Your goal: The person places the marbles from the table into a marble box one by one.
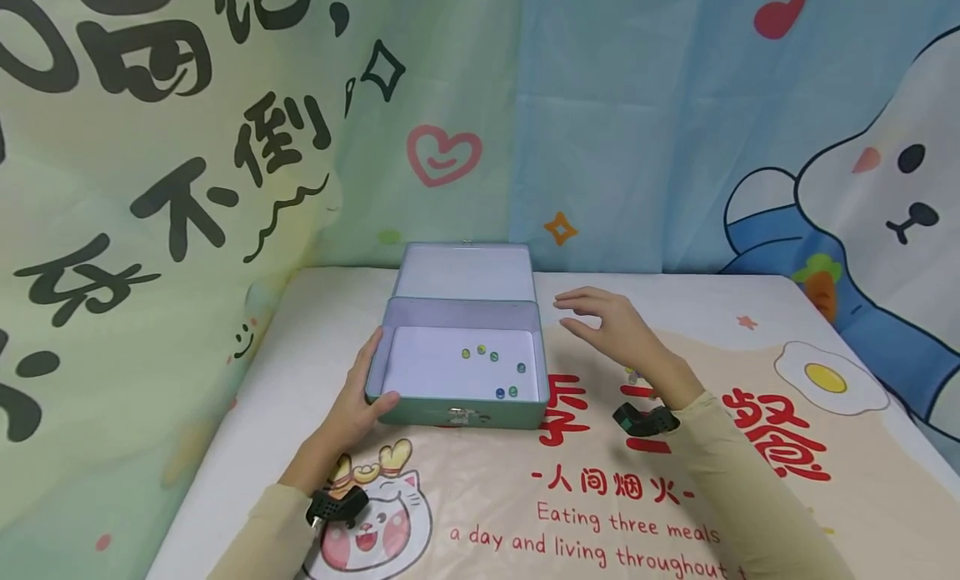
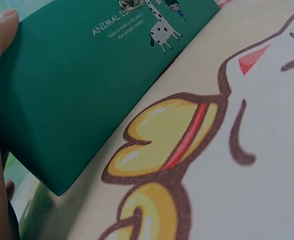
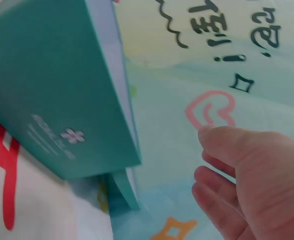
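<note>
A green tin box (image 1: 427,412) with a pale inside stands on the table, its hinged lid (image 1: 465,272) tipped back behind it. Several small glass marbles (image 1: 493,357), green and blue, lie scattered on its floor, mostly toward the right. My left hand (image 1: 352,409) holds the box at its front left corner, thumb over the front rim and fingers along the left side. To the right of the box, my right hand (image 1: 611,317) hovers apart from it with fingers loosely bent and nothing in them. In the right wrist view its fingers (image 3: 219,145) show beside the box.
A printed cloth (image 1: 615,513) with red characters and a cartoon cat covers the table. Small greenish things (image 1: 631,372) lie partly hidden behind my right wrist; their kind is unclear. A patterned curtain (image 1: 600,147) hangs behind the table's far edge.
</note>
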{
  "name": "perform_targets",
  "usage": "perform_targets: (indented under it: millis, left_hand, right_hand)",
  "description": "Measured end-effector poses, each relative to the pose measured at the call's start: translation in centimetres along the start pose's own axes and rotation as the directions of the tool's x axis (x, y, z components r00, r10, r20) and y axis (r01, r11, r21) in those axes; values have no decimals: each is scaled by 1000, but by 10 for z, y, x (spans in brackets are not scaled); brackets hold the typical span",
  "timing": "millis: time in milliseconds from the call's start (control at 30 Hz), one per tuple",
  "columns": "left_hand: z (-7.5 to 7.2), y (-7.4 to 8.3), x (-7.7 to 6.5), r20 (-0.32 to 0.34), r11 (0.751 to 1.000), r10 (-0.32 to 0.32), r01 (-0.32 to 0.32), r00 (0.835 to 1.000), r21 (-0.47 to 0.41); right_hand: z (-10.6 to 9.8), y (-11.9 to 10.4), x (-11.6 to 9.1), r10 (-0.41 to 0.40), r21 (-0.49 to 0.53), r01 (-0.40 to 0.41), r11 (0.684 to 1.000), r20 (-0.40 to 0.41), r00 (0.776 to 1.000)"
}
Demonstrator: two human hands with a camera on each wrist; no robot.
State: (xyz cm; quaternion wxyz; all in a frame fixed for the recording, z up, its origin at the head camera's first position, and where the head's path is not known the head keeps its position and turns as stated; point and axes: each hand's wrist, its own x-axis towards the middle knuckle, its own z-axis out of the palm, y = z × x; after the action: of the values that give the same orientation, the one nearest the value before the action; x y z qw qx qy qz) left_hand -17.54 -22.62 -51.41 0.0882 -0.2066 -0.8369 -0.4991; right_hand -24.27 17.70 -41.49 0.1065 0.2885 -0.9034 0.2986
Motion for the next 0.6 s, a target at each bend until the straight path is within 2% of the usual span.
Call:
perform_targets:
  millis: [233,600]
  left_hand:
    - [0,1,0,3,1000,1,-1,1000,-11]
    - [0,1,0,4,1000,4,-4,1000,-21]
  right_hand:
    - [-9,11,-13,14,7,-13,1000,-87,996]
    - [-19,29,-31,-31,-30,26,999,-213,977]
